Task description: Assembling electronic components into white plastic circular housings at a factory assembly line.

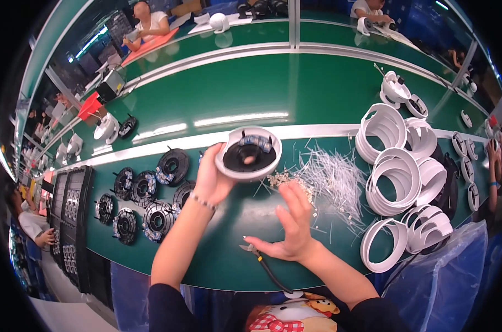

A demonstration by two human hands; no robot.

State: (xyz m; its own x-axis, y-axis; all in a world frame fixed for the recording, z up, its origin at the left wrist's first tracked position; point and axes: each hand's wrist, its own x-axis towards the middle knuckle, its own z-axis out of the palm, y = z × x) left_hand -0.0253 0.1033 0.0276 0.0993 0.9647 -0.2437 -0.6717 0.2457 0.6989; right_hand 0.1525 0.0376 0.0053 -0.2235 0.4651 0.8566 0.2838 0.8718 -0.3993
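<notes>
Left hand (pixel 209 180) grips white housing (pixel 249 153) at its rim. Right hand (pixel 292 224) rests flat, fingers spread, beside clear ties (pixel 334 177), empty.

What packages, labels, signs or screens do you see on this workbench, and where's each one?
Clear plastic bag: lower right, off the bench edge, crumpled and see-through, under the white rings.
Red box: far left on the bench, small and tilted.
Dark trays: left edge, long and black with rows of small parts.
No screens or signs show clearly; any labels are too small to make out.
</notes>
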